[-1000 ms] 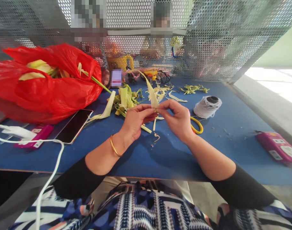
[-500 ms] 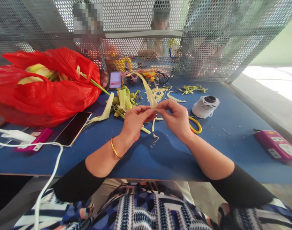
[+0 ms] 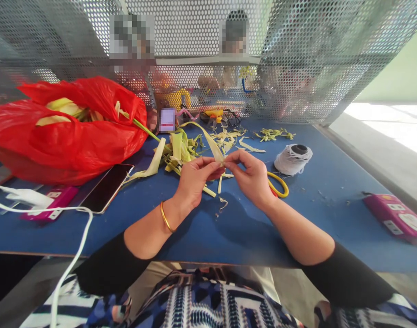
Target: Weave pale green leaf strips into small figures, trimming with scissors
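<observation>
Between both hands, above the blue table, a pale yellow-green strip of husk or leaf rises and curves away to the upper left. My left hand pinches its lower end between thumb and fingers. My right hand is closed on the same end, fingertips almost touching those of the left. Behind the left hand lies a heap of green and pale husk pieces. Yellow-handled scissors lie partly hidden behind the right hand, with a white thread spool just beyond.
At left stand a red plastic bag of husks and a dark phone. A white cable crosses the table's left edge. Pink power strips lie at both sides. A perforated metal screen closes off the back, people behind it.
The whole view has shifted slightly, so things sit a little lower. Both hands keep their pinch on the strip, with hardly any visible movement against the table.
</observation>
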Demonstrator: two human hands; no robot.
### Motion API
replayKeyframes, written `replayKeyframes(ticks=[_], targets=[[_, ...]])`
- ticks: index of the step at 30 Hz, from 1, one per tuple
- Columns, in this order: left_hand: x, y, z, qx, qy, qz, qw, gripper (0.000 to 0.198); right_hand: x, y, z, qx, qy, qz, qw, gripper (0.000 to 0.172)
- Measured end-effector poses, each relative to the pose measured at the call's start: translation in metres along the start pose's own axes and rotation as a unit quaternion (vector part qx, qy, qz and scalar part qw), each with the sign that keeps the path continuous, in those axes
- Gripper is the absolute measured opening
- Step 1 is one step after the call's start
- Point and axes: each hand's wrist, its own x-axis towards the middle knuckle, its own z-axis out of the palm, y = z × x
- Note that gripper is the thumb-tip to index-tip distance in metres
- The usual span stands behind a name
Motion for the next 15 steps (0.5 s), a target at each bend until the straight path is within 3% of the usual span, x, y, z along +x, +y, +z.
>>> replayKeyframes(ticks=[8, 15], targets=[[-0.0009, -0.0021, -0.0006, 0.036, -0.015, 0.034, 0.999, 0.022, -0.0007, -0.0016, -0.0008, 0.006, 0.002, 0.006, 1.000, 0.005], [0.0009, 0.0050, -0.0018, 0.022, -0.004, -0.026, 0.999, 0.017, 0.0025, 0.0024, -0.0040, -0.008, -0.035, -0.059, 0.998, 0.008]])
